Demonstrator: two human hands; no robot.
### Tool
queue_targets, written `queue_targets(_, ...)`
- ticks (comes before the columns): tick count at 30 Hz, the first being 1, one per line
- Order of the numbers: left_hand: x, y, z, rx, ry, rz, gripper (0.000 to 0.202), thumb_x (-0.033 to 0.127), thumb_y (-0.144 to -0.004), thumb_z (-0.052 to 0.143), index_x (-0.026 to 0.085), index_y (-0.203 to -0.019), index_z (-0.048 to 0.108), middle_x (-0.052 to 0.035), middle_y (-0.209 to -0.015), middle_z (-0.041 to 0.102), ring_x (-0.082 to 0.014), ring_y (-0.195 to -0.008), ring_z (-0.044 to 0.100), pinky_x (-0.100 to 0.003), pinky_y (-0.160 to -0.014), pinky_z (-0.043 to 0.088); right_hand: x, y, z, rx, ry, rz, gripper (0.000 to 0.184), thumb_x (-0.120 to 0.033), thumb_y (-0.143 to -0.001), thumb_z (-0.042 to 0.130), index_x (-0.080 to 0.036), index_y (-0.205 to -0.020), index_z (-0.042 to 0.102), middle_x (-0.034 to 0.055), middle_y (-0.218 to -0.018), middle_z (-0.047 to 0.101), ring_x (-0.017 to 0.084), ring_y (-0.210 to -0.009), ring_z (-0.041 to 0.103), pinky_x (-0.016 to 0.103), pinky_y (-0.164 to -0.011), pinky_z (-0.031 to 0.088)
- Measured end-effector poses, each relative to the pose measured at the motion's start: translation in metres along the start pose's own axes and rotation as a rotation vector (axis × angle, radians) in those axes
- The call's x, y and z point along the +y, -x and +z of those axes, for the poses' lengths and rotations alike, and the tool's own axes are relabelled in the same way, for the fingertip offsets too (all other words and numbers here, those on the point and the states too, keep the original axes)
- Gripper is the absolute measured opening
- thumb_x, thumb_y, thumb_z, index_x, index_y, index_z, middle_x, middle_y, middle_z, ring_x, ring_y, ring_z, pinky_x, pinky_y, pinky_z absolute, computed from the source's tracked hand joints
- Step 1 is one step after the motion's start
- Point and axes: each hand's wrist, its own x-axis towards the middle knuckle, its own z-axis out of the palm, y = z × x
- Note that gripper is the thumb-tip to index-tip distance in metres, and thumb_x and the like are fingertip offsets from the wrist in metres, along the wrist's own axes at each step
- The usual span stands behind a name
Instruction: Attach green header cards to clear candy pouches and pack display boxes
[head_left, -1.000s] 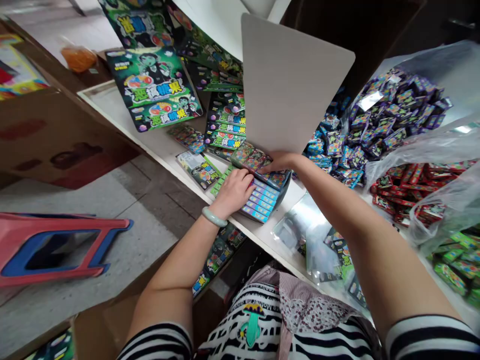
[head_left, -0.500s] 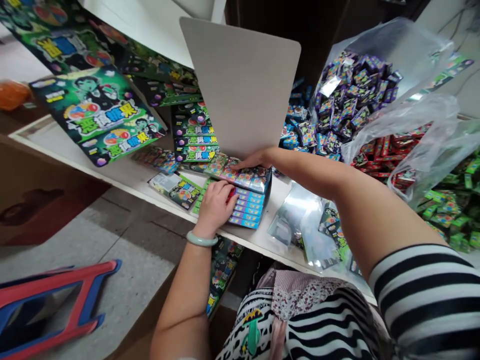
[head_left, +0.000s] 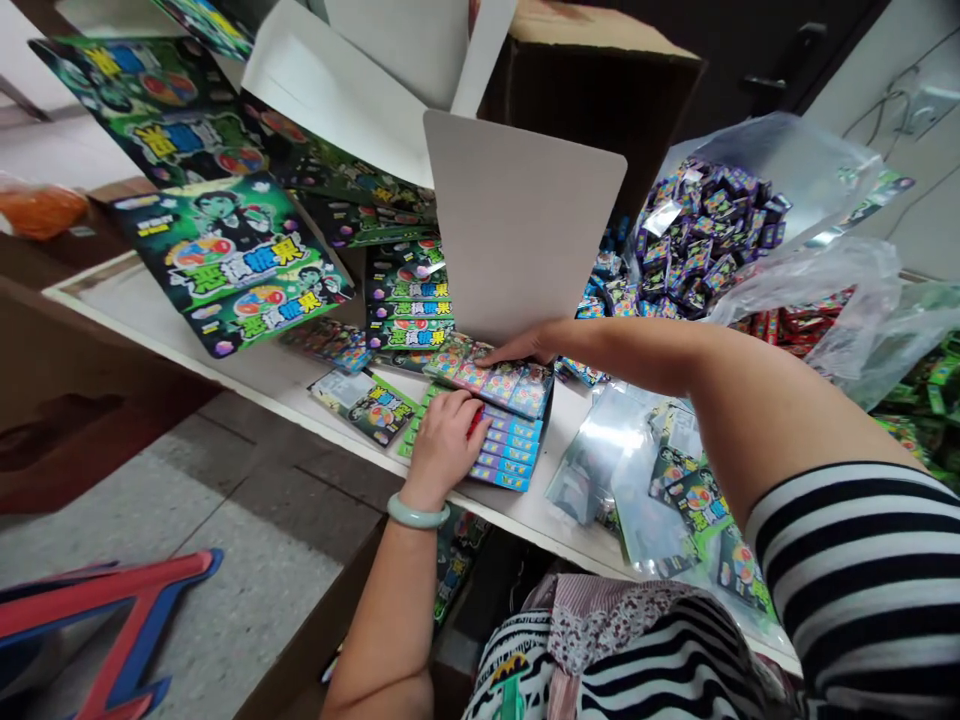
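Observation:
My left hand (head_left: 442, 445), with a pale green bangle (head_left: 417, 513) on its wrist, curls over a blue-labelled sachet card (head_left: 510, 440) on the white counter (head_left: 225, 375). Its fingertips touch a small red bit at the card's edge. My right hand (head_left: 517, 348) lies flat, fingers together, on a multicoloured card strip (head_left: 499, 385) just above, against a stiff white board (head_left: 517, 220). Green candy display cards (head_left: 225, 265) lie to the left and behind. Part of the sachet card is hidden under my left hand.
A cardboard box (head_left: 592, 100) stands behind the board. To the right, plastic bags hold purple packets (head_left: 705, 230), red packets (head_left: 795, 315) and green packets (head_left: 919, 420). A clear bag (head_left: 637, 480) lies under my right arm. A red-and-blue stool (head_left: 112, 620) lies on the floor.
The view has swung, so the scene sits lower and more of the box shows. Both hands remain on the cards, with no clear change in hold.

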Motion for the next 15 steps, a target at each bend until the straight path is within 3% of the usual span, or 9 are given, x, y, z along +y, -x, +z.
queue_targets(3,0.0,0.001,0.001,-0.005,0.003,-0.003,0.024,0.034,-0.096,0.051,0.019,-0.109,0.065,-0.0122,-0.118,0.063,-0.0304,-0.115,0.053,-0.046,-0.1,0.046,-0.002,0.004,0.0,-0.261,-0.09,0.133,0.048,-0.059,-0.078,0.072,-0.012,-0.088,0.07,0.0034,-0.08,0.077,0.018,-0.092,0.072,0.034,-0.095,0.053)
queue_targets(6,0.002,0.001,0.0,-0.001,-0.003,-0.004,0.026,0.033,-0.097,0.051,0.016,-0.108,0.065,-0.0137,-0.117,0.064,-0.0308,-0.114,0.053,-0.046,-0.1,0.047,-0.002,0.003,-0.001,-0.292,-0.144,0.179,0.038,-0.051,-0.078,0.073,-0.014,-0.084,0.07,0.0037,-0.079,0.077,0.019,-0.092,0.073,0.034,-0.096,0.053)
queue_targets(11,0.004,0.002,-0.003,0.007,-0.016,0.0,0.025,0.033,-0.097,0.051,0.015,-0.107,0.065,-0.0139,-0.115,0.064,-0.0307,-0.11,0.053,-0.047,-0.098,0.048,-0.005,0.0,-0.006,-0.482,-0.157,0.285,0.035,-0.044,-0.071,0.08,-0.018,-0.092,0.07,0.0059,-0.093,0.079,0.022,-0.096,0.073,0.038,-0.094,0.057)
queue_targets(15,0.006,0.001,-0.004,0.01,-0.032,-0.001,0.024,0.034,-0.097,0.051,0.016,-0.105,0.065,-0.0136,-0.112,0.063,-0.0303,-0.108,0.053,-0.046,-0.096,0.049,-0.015,0.013,-0.006,-0.401,-0.048,0.128,0.057,-0.035,-0.058,0.088,-0.022,-0.11,0.067,0.0051,-0.11,0.077,0.024,-0.105,0.071,0.038,-0.092,0.058)
